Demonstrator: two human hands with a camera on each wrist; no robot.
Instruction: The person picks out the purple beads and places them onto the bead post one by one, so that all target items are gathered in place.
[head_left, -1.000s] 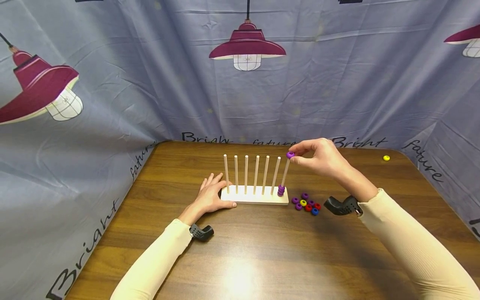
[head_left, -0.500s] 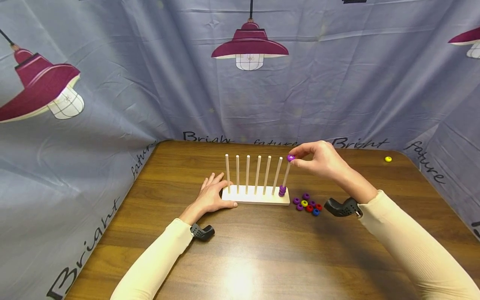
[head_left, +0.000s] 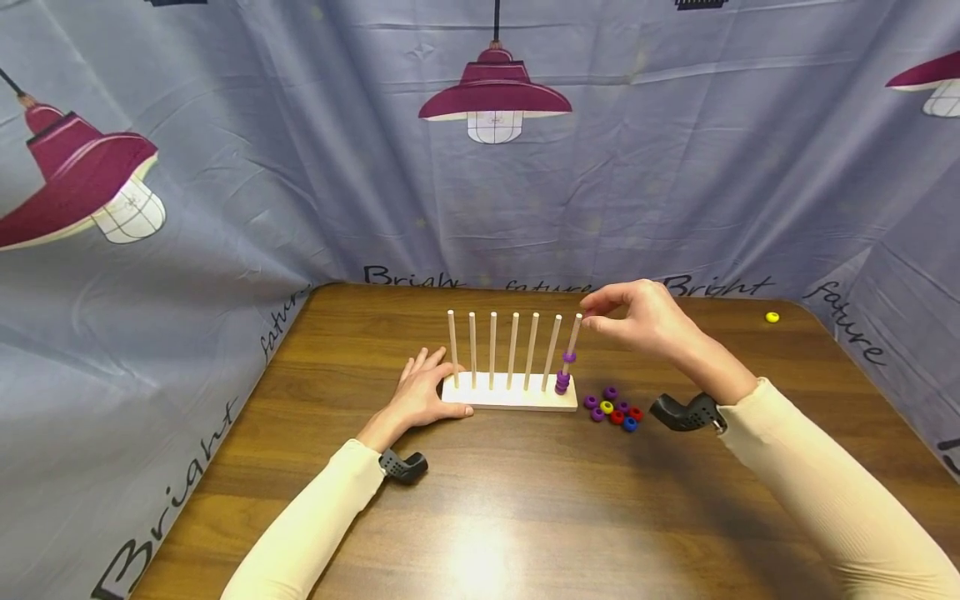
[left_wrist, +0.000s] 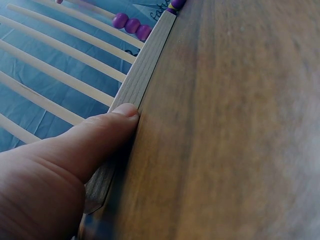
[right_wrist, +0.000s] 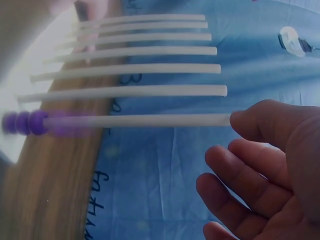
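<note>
A pale wooden peg rack (head_left: 517, 402) with several upright pegs stands on the table. My left hand (head_left: 420, 393) holds its left end, thumb along the front edge and the other fingers behind; the left wrist view shows the thumb (left_wrist: 95, 137) against the base. On the rightmost peg, a small stack of purple beads (head_left: 562, 382) sits at the bottom. Partway up that same peg is another purple bead (head_left: 569, 357), blurred in the right wrist view. At the peg's top, my right hand (head_left: 637, 315) has its fingers parted and holds nothing.
Right of the rack lies a cluster of loose beads, including purple ones (head_left: 611, 392), a yellow one (head_left: 607, 407), red ones (head_left: 617, 417) and a blue one (head_left: 630, 424). A lone yellow bead (head_left: 772, 317) lies far right. A printed curtain (head_left: 480, 200) hangs behind the table.
The purple bead at the peg's top has left my right fingers and slid down the peg, which shows its bare tip. The right fingers have parted; my left hand keeps its place.
</note>
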